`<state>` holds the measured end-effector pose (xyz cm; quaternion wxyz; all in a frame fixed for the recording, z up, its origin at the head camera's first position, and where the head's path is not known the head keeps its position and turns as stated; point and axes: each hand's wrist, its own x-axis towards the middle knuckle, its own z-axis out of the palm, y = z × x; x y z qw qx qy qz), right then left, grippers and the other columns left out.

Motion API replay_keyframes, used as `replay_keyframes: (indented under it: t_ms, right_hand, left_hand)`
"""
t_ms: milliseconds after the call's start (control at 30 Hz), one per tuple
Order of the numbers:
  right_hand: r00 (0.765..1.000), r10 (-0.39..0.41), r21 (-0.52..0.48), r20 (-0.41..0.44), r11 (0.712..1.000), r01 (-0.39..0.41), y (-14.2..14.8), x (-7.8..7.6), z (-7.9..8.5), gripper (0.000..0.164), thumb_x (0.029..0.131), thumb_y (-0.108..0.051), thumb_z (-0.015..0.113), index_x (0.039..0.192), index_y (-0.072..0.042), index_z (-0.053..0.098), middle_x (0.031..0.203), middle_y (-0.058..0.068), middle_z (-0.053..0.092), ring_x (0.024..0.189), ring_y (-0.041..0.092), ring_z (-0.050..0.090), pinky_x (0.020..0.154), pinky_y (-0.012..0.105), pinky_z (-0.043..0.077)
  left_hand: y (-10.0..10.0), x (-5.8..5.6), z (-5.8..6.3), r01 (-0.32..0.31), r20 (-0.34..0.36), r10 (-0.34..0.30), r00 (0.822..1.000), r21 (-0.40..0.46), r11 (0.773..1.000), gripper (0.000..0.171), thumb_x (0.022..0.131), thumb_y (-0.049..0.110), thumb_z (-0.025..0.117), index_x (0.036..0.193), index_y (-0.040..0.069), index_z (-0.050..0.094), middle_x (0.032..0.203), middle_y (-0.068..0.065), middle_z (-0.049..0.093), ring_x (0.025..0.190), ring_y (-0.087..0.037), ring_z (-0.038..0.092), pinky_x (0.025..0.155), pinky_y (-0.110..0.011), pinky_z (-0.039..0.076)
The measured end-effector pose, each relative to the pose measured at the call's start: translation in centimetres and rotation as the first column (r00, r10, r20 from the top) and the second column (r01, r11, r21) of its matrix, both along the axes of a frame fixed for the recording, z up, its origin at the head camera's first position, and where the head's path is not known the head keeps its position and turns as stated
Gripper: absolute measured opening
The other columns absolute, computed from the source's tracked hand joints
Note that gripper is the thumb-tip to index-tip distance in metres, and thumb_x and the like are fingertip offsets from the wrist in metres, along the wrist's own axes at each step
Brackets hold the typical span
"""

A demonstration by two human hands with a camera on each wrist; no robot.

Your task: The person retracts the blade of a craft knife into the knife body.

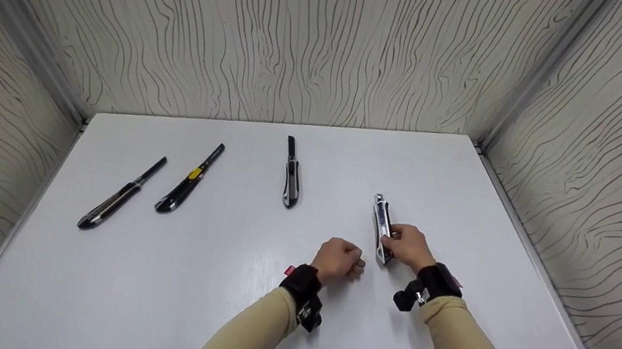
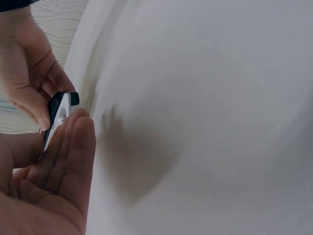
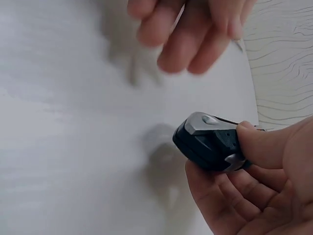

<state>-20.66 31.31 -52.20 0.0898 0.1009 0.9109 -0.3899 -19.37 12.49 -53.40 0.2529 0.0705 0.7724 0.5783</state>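
Note:
My right hand (image 1: 409, 246) pinches a silver and black utility knife (image 1: 383, 221) between thumb and fingers. The knife's head points to the far side, and no blade shows beyond it. In the right wrist view its butt end (image 3: 198, 125), with a hole in the silver part, juts out past the thumb. My left hand (image 1: 339, 259) hovers just to the left of the knife with fingers loosely bent and nothing in it. Seen from the left wrist, the knife (image 2: 61, 112) partly overlaps the left fingertips.
Three more utility knives lie on the white table (image 1: 156, 297) with dark blades out: a black one (image 1: 108, 207) at far left, a black one with a yellow slider (image 1: 183, 186), and a silver-grey one (image 1: 292, 184) near the middle. Wood-patterned walls (image 1: 279, 42) enclose the back and sides.

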Motion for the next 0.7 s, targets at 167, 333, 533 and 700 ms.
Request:
replay_keyframes:
  t_ms: [167, 333, 533, 700]
  right_hand:
    - [1.0, 0.018, 0.107, -0.004, 0.994, -0.017, 0.8, -0.4, -0.1, 0.042, 0.091, -0.014, 0.062, 0.126, 0.01, 0.057, 0.106, 0.023, 0.068, 0.083, 0.023, 0.065, 0.072, 0.03, 0.051]
    - [0.999, 0.017, 0.172, -0.028, 0.985, -0.012, 0.7, -0.5, -0.1, 0.041, 0.09, -0.015, 0.062, 0.123, 0.01, 0.059, 0.108, 0.025, 0.067, 0.093, 0.033, 0.065, 0.086, 0.046, 0.051]
    - [1.0, 0.001, 0.208, -0.026, 0.978, 0.004, 0.8, -0.8, 0.1, 0.042, 0.09, -0.019, 0.062, 0.122, 0.009, 0.06, 0.109, 0.026, 0.067, 0.095, 0.037, 0.065, 0.087, 0.048, 0.051]
    - [1.0, -0.011, 0.22, -0.006, 0.975, 0.012, 0.9, -1.0, 0.0, 0.04, 0.09, -0.02, 0.062, 0.119, 0.008, 0.063, 0.104, 0.024, 0.069, 0.09, 0.034, 0.066, 0.082, 0.045, 0.052]
  left_hand:
    - [-1.6, -0.1, 0.2, -0.016, -0.006, 0.016, 1.0, 0.01, 1.0, 0.028, 0.098, 0.011, 0.051, 0.111, -0.008, 0.067, 0.09, -0.013, 0.075, 0.076, -0.019, 0.074, 0.067, -0.029, 0.06]
    - [-3.1, -0.3, 0.1, -0.029, -0.006, 0.029, 1.0, 0.008, 1.0, 0.029, 0.098, 0.012, 0.051, 0.112, -0.008, 0.067, 0.09, -0.011, 0.076, 0.076, -0.017, 0.073, 0.068, -0.028, 0.06]
    - [-4.3, -0.4, 0.0, -0.054, 0.025, 0.053, 0.998, 0.027, 0.998, 0.03, 0.099, 0.013, 0.051, 0.115, -0.007, 0.065, 0.091, -0.011, 0.075, 0.076, -0.015, 0.072, 0.07, -0.029, 0.06]
    - [-5.1, -0.5, 0.0, -0.07, 0.042, 0.068, 0.997, 0.032, 0.997, 0.03, 0.099, 0.014, 0.052, 0.116, -0.007, 0.065, 0.092, -0.01, 0.075, 0.077, -0.015, 0.072, 0.072, -0.029, 0.06]
